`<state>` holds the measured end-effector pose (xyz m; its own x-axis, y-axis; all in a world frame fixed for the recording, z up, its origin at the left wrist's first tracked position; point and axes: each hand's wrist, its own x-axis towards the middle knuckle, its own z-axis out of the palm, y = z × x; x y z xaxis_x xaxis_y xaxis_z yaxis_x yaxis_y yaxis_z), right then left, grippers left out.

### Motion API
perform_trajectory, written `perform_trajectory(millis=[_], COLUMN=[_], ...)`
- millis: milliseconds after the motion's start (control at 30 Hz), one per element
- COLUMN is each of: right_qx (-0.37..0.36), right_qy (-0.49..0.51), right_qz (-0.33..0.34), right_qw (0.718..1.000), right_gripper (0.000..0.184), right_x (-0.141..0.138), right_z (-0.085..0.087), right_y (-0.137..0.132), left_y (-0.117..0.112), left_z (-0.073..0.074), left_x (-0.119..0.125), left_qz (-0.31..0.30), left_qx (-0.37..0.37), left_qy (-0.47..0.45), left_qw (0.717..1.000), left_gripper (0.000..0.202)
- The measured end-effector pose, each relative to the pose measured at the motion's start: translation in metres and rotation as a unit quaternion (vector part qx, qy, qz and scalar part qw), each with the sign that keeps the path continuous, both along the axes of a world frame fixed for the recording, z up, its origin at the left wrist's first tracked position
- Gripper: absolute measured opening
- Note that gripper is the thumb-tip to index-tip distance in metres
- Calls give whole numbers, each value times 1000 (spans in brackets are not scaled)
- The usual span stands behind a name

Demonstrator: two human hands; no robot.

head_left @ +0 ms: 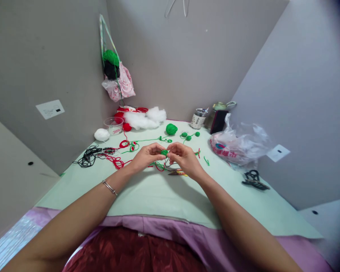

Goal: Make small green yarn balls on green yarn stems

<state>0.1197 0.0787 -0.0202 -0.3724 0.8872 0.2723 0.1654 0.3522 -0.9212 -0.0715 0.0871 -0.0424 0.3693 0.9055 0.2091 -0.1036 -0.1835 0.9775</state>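
Note:
A small green crocheted piece (164,152) is pinched between my two hands above the middle of the table. My left hand (147,155) grips its left side with thumb and fingertips, and my right hand (183,158) closes on its right side. Whether the right fingers also hold a hook or a strand I cannot make out. Just below the hands lie a yellow-handled tool with a dark pointed end (178,172) and loose red and green strands. Behind them sits a ball of green yarn (171,129), with several small green balls (189,138) to its right.
Tangled black yarn (87,155) and red yarn (116,162) lie at left, near a clear tub (113,126) and white stuffing (141,120). A plastic bag (235,143), a black claw clip (254,180) and a can (198,120) stand at right. A bag of yarn (121,83) hangs on the wall.

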Motion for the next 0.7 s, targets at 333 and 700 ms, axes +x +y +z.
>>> perform_trajectory(millis=[333,700], right_qx=[252,57], right_qy=[-183,122], right_qz=[-61,-44], right_qw=[948,990], right_gripper=[10,20], right_x=[3,60], right_z=[10,96], right_y=[-8,-27], left_y=[-8,1], left_z=[4,4], left_x=[6,-7], left_qz=[-19,65], left_qx=[1,63], left_qy=[41,111], left_qw=[999,990], left_gripper=[34,35])
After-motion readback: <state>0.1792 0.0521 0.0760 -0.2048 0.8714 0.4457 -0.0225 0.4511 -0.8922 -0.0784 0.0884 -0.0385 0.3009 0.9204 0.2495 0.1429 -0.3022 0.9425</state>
